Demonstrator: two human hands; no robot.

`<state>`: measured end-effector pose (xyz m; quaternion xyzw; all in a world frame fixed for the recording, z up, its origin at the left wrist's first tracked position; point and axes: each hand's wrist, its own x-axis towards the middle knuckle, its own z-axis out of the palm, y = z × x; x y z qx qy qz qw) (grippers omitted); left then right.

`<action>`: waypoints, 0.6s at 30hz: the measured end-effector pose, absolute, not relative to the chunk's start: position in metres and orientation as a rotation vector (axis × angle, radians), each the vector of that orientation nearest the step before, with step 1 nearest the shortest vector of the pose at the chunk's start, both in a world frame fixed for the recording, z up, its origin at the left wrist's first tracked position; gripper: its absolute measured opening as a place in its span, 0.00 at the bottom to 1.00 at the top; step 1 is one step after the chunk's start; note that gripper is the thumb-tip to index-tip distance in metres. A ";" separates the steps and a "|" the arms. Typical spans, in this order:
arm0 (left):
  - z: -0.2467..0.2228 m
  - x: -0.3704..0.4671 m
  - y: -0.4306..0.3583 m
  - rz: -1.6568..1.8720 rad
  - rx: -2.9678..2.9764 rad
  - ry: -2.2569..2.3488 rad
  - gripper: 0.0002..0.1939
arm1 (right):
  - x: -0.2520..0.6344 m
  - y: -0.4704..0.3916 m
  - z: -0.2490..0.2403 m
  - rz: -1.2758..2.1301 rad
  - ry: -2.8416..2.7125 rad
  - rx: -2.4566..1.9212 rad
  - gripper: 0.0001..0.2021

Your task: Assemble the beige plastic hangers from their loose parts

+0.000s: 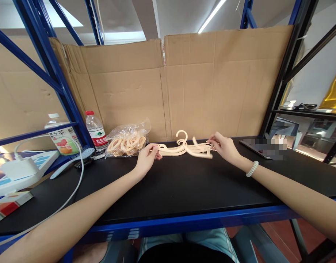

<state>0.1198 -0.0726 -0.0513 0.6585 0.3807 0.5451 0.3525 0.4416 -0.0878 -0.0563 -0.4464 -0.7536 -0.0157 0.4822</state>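
Observation:
Beige plastic hangers [181, 149] lie bunched near the back of the black tabletop, with curved hooks pointing up and one arm jutting forward to the right. My left hand [147, 159] pinches their left end between thumb and fingers. At the right end, my right hand [222, 147], with a pale beaded bracelet on the wrist, has its fingers closed around the tips. Just left of my left hand sits a clear plastic bag [128, 140] holding several beige ring-shaped pieces.
Behind the black table [181, 190] stands a cardboard panel [190, 87]. A red-capped water bottle [97, 133], a drink bottle [64, 140], a brush, a charger [19, 168] with cable and a box are at left. A tablet-like device [255, 148] lies at right.

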 end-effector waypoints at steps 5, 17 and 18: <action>-0.050 0.122 -0.075 1.405 1.566 0.981 0.17 | 0.441 -0.090 -0.051 0.367 -1.784 -1.020 0.16; -0.049 0.125 -0.080 1.429 1.219 0.875 0.05 | 0.425 -0.094 -0.058 0.481 -2.255 -1.043 0.16; -0.048 0.125 -0.080 1.430 1.210 0.875 0.05 | 0.424 -0.094 -0.058 0.575 -2.204 -1.019 0.16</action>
